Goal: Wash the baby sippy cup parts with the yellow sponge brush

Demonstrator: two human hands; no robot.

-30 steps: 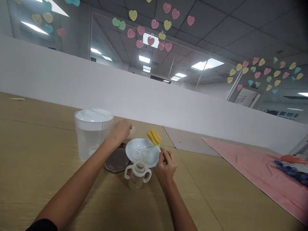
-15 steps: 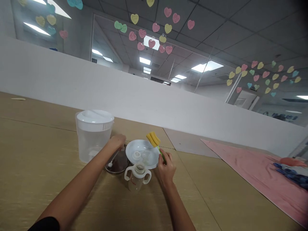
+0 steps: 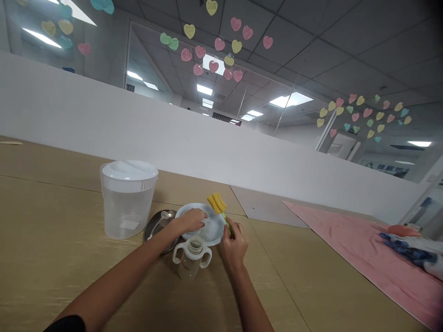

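Observation:
My left hand [image 3: 194, 219] reaches over the white bowl [image 3: 217, 236], its fingers apart and pointing down inside the rim; I see nothing held in it. My right hand [image 3: 235, 243] is closed around the green handle of a sponge brush [image 3: 217, 203], its yellow head raised above the bowl's right side. A clear baby bottle [image 3: 188, 266] with two white handles stands uncapped in front of the bowl. On the round metal tray [image 3: 149, 230], left of the bowl, lies a white straw piece [image 3: 164, 215]. My left forearm covers part of that tray.
A clear plastic bucket [image 3: 126, 207] with a white lid stands behind and left of the tray. To the right, a pink cloth [image 3: 332, 244] lies on the tabletop with blue and white fabric on it. A low white wall [image 3: 173, 138] runs along the back.
My left hand has moved right from the metal tray to the bowl, leaving the straw piece on the tray. The brush stays in my right hand. The view has shifted slightly.

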